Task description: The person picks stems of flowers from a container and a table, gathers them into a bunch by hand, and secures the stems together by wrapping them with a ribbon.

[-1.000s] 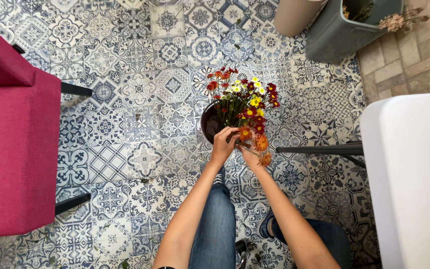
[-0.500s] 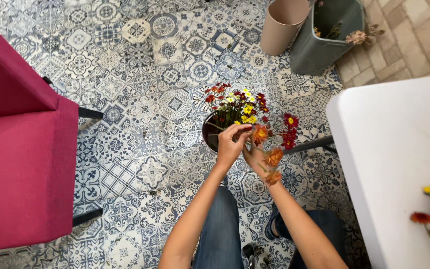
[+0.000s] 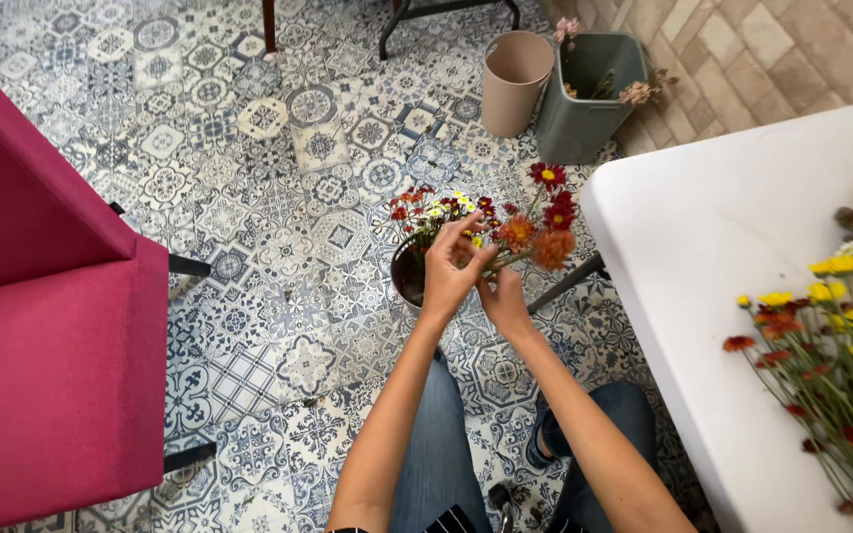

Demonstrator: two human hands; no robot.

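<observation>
My left hand (image 3: pixel 451 266) and my right hand (image 3: pixel 505 301) are together over a dark bucket (image 3: pixel 409 276) of mixed small flowers on the patterned tile floor. Both hands grip the stems of a small bunch of orange and red flowers (image 3: pixel 540 232) that leans to the right, above the bucket's rim. More red, white and yellow blooms (image 3: pixel 431 209) stand in the bucket behind my left hand. My legs in jeans show below my arms.
A pink upholstered chair (image 3: pixel 46 326) fills the left. A white table (image 3: pixel 733 266) at the right carries loose yellow and red flowers (image 3: pixel 831 345). A beige bin (image 3: pixel 515 84) and a grey-green bin (image 3: pixel 589 94) stand at the back by a brick wall.
The view has swung right and down, bringing the white table and its flowers in. My hands have lifted the orange and red bunch higher and tilted it to the right.
</observation>
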